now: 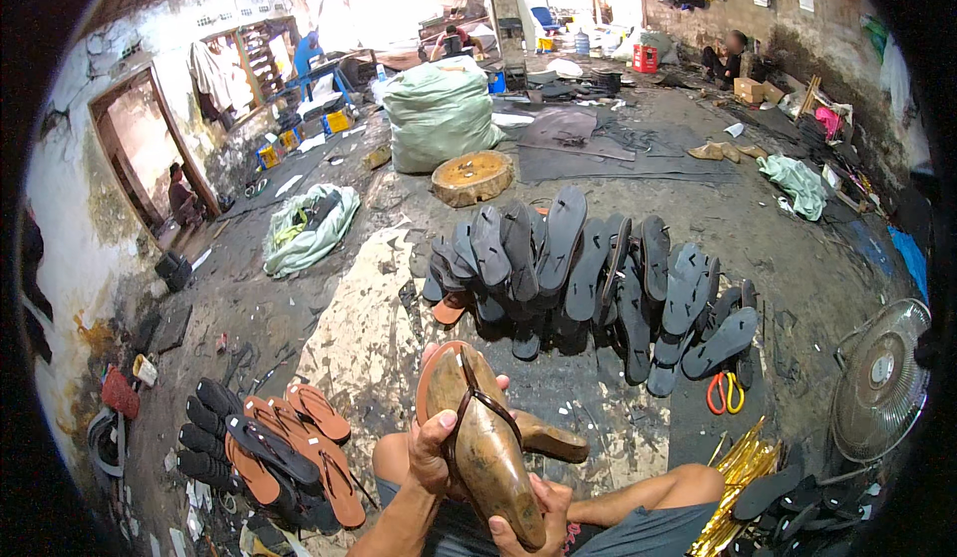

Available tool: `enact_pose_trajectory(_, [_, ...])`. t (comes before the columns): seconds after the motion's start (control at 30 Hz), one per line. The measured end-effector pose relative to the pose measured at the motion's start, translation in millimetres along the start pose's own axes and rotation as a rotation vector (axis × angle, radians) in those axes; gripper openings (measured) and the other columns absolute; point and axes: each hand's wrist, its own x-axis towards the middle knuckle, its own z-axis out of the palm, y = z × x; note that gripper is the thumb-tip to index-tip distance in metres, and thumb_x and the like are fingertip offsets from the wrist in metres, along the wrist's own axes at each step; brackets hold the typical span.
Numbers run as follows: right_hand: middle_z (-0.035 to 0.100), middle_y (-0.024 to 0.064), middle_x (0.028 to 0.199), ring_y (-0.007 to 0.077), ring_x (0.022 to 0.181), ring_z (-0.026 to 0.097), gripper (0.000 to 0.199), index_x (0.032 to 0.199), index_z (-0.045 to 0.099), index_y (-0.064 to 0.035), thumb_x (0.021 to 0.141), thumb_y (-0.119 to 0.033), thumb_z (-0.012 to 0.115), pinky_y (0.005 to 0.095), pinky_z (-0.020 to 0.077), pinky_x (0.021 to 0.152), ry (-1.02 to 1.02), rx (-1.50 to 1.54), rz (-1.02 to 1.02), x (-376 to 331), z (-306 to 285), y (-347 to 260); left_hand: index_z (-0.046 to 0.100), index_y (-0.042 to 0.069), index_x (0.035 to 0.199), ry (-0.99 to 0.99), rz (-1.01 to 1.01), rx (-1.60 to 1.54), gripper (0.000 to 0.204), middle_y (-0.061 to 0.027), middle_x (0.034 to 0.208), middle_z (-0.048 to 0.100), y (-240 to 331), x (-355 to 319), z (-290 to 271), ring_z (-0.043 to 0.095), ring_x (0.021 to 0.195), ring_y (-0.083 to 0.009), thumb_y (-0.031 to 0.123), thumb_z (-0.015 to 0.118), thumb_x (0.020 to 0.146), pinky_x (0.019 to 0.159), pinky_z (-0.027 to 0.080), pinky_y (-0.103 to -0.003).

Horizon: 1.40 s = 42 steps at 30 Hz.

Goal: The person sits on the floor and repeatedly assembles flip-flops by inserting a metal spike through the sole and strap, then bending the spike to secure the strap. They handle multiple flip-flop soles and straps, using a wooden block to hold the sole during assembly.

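Note:
In front of my lap I hold a worn wooden shoe last (493, 452) at a slant, with a brown flip-flop (430, 382) fitted against its upper end. The flip-flop's dark thong strap (503, 409) runs across the last. My left hand (432, 452) is wrapped round the side of the flip-flop and last, thumb beside the strap. Lower down, my right hand (543, 512) grips the rounded lower end of the last. A wooden stub (551, 439) juts out to the right behind it. How the sole sits underneath is hidden.
Grey sandal soles (563, 243) stand in a pile ahead. Brown flip-flops (319, 412) lie to my left. Scissors (726, 393), golden strips (738, 487) and a fan (882, 377) are at right. Farther off stand a wooden block (472, 178) and a green sack (439, 113); several people sit or work beyond.

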Motion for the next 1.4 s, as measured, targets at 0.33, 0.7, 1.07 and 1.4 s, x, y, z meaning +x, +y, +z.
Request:
enact_pose_trajectory(0.33, [0.049, 0.0222, 0.13, 0.0377, 0.116, 0.05, 0.087, 0.145, 0.048, -0.004, 0.071, -0.023, 0.092, 0.0483, 0.0411, 0.1, -0.124, -0.406, -0.206, 26, 7, 56, 0.015, 0.013, 0.146, 0.173, 0.002, 0.746, 0.103, -0.019, 0.147, 0.035, -45, -24, -45, 0.04, 0.137, -0.0307, 0.042, 0.088, 0.079, 0.114, 0.039, -0.045])
enact_pose_trajectory(0.7, [0.061, 0.0044, 0.088, 0.0174, 0.087, 0.059, 0.05, 0.113, 0.064, 0.0002, 0.11, -0.045, 0.042, 0.032, 0.0472, 0.084, -0.567, 0.395, 0.68, 2, -70, 33, 0.025, 0.02, 0.136, 0.293, -0.255, -0.063, 0.09, -0.0176, 0.141, 0.041, -33, -110, 16, 0.05, 0.13, -0.0349, 0.029, 0.083, 0.068, 0.11, 0.047, -0.049])
enact_pose_trajectory(1.07, [0.063, 0.0028, 0.078, 0.0092, 0.068, 0.053, 0.044, 0.092, 0.066, -0.0034, 0.099, -0.045, 0.055, 0.0239, 0.0412, 0.063, -0.271, 0.684, 1.391, -35, -94, -20, 0.028, 0.012, 0.147, 0.456, -0.16, -0.137, 0.102, -0.0233, 0.148, 0.037, -27, -136, 30, 0.046, 0.134, -0.0417, 0.042, 0.081, 0.064, 0.108, 0.047, -0.056])
enact_pose_trajectory(1.4, [0.042, 0.0129, 0.157, 0.0332, 0.141, 0.046, 0.071, 0.158, 0.029, -0.0064, 0.102, -0.042, 0.054, 0.0662, 0.0346, 0.113, -0.541, 1.947, 1.247, -22, -52, 14, 0.011, 0.002, 0.162, -0.081, 0.028, -0.036, 0.116, -0.0276, 0.164, 0.021, -35, -62, 23, 0.039, 0.143, -0.0428, 0.059, 0.072, 0.081, 0.114, 0.04, -0.057])
